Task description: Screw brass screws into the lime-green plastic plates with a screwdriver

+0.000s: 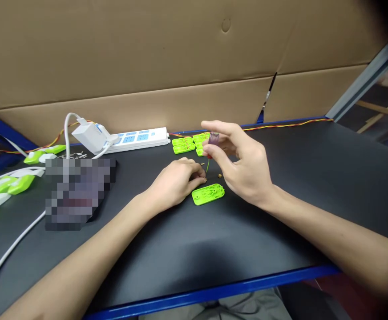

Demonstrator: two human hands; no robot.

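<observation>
A black table [167, 266] lay under everything. The right hand [247, 164] was raised above it; the left hand [180, 180] rested on it, with a green shell half [208, 194] just on the near side. The right thumb and fingers clamped a purple-handled screwdriver [214, 138], its shaft slanting toward the left fingertips — pinched together, seemingly on a tiny brass piece [205, 180]. Steady bracing and a straighter shaft probably suited this best.

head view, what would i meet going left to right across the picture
By their middles: green-and-white pieces, pixelated dark object, white power strip, left hand, nearest green shell, right hand, grey metal post.
</observation>
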